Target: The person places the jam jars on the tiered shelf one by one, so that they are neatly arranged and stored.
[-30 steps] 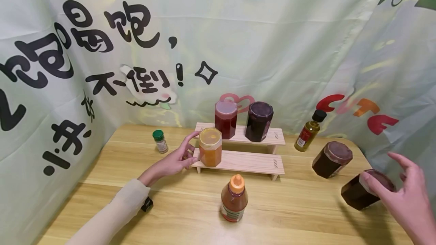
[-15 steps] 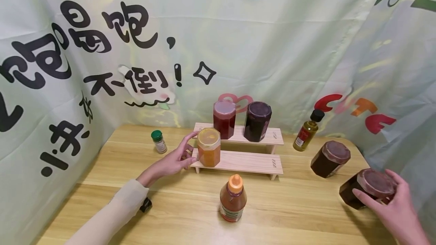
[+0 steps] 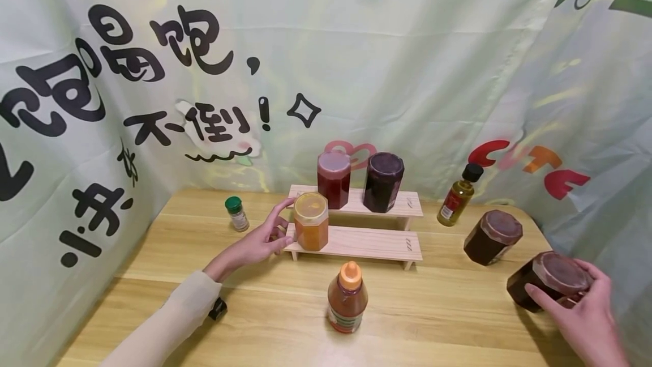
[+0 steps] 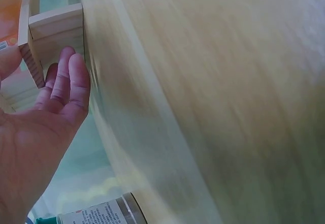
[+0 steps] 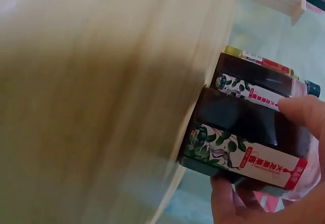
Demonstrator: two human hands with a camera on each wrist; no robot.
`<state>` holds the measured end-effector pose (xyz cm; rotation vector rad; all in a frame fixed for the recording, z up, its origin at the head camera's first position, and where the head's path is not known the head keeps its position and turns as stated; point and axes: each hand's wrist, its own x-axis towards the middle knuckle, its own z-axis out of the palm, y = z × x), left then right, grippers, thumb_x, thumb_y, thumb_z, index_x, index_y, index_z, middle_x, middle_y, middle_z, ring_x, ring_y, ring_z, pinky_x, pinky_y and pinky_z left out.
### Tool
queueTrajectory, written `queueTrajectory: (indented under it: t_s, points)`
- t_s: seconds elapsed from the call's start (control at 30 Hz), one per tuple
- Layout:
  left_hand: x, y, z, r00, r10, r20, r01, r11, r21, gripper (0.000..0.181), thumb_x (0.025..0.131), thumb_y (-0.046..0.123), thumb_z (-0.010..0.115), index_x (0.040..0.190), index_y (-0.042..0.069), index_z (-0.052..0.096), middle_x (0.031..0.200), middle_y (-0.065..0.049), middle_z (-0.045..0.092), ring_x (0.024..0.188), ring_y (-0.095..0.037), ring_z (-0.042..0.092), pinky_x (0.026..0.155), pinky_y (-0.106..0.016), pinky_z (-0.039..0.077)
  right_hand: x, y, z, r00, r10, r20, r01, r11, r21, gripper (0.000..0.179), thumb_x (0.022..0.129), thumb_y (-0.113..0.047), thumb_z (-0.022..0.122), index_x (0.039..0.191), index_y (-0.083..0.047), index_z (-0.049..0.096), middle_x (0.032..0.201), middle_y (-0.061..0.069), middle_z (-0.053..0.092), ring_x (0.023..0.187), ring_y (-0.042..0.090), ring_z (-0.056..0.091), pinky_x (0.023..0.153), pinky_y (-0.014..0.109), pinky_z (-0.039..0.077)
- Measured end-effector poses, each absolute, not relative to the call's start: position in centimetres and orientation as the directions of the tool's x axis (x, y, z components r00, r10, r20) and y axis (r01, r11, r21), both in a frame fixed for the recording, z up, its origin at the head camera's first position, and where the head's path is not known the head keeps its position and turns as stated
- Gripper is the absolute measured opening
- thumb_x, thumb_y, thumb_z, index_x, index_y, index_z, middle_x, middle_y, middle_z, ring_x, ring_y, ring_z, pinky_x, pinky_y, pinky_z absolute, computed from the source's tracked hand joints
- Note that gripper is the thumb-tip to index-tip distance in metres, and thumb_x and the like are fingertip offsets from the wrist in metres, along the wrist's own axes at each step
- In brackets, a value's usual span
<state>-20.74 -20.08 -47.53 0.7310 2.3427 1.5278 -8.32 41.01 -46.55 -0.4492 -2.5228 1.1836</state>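
My left hand is at the left end of the lower step of a wooden two-step rack, beside a honey-coloured jar. Its thumb and index finger lie along the jar's left side; the left wrist view shows the other fingers extended and holding nothing. At the table's right, my right hand grips a dark jar, thumb on one side and fingers on the other. A label with leaves shows on this jar in the right wrist view. Its base appears to be on the table.
A red jar and a dark purple jar stand on the upper step. Around the rack are a squeeze bottle, a green-capped shaker, an oil bottle and another dark jar. Printed cloth hangs behind.
My right hand has come down onto the dark jar from above its right side and closed round it. The left hand stays beside the honey-coloured jar.
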Motion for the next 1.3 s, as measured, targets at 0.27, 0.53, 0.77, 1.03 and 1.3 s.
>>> queueTrajectory:
  t_s: [0.27,0.53,0.77,1.03,1.3]
  points:
    - [-20.5,-20.2,-47.5,-0.843,0.535,0.060,0.263,0.313,0.913,0.091,0.110,0.004,0.063,0.175,0.031,0.005,0.127,-0.025,0.048,0.094,-0.031,0.065,0.073,-0.042,0.063,-7.9,40.5,-45.5,-0.852,0.521,0.056,0.343,0.636,-0.692,0.110,0.092,-0.033,0.089,0.166,0.004,0.015,0.120,0.029,0.049,0.070,0.013,0.054,0.051,0.021,0.042]
    - [-20.5,-20.4,-47.6,-0.843,0.533,0.071,0.271,0.306,0.913,0.092,0.110,0.004,0.064,0.175,0.033,0.006,0.129,-0.025,0.048,0.094,-0.032,0.065,0.073,-0.042,0.063,-7.7,40.1,-45.1,-0.844,0.525,0.110,0.277,0.602,-0.749,0.104,0.089,-0.030,0.093,0.163,-0.005,0.024,0.086,0.002,0.057,0.061,0.004,0.054,0.051,0.021,0.045]
    - [-20.5,-20.5,-47.6,-0.839,0.537,0.086,0.280,0.292,0.915,0.092,0.110,0.004,0.064,0.176,0.031,0.005,0.128,-0.025,0.048,0.093,-0.031,0.065,0.072,-0.041,0.063,-7.2,39.3,-44.8,-0.875,0.456,0.161,0.160,0.588,-0.793,0.086,0.086,-0.022,0.096,0.145,-0.040,0.036,0.087,-0.009,0.060,0.066,0.002,0.055,0.055,0.017,0.045]
    - [-20.5,-20.4,-47.5,-0.841,0.537,0.074,0.275,0.305,0.912,0.092,0.110,0.004,0.063,0.175,0.034,0.005,0.127,-0.024,0.048,0.094,-0.032,0.065,0.072,-0.042,0.063,-7.0,37.3,-44.4,-0.913,0.380,0.150,0.129,0.617,-0.776,0.102,0.087,-0.024,0.096,0.160,-0.008,0.026,0.121,0.014,0.057,0.083,-0.010,0.052,0.066,0.007,0.044]
    - [-20.6,-20.2,-47.4,-0.844,0.532,0.069,0.279,0.325,0.904,0.091,0.111,0.007,0.063,0.176,0.033,0.005,0.128,-0.025,0.049,0.092,-0.031,0.065,0.071,-0.042,0.062,-7.0,35.5,-44.1,-0.928,0.303,0.216,0.015,0.610,-0.792,0.099,0.083,-0.017,0.100,0.156,-0.016,0.032,0.110,-0.028,0.058,0.090,-0.015,0.059,0.075,0.005,0.049]
